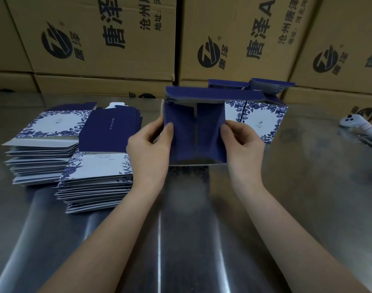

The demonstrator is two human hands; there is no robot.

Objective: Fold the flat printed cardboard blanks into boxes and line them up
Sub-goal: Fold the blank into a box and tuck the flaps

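A half-folded dark blue box (196,134) is held above the metal table, its blue end flaps facing me. My left hand (150,144) grips its left edge, thumb pressed on the left flap. My right hand (242,142) grips the right edge, thumb on the right flap. Behind it to the right stand folded boxes (263,115) with white faces and blue floral print, their top flaps up. Two stacks of flat blanks (43,144) (100,176) lie at the left.
Large brown shipping cartons (109,39) form a wall along the table's back. A white controller (358,123) and a dark flat device (371,142) lie at the right edge. The shiny steel table (191,229) stretches toward me.
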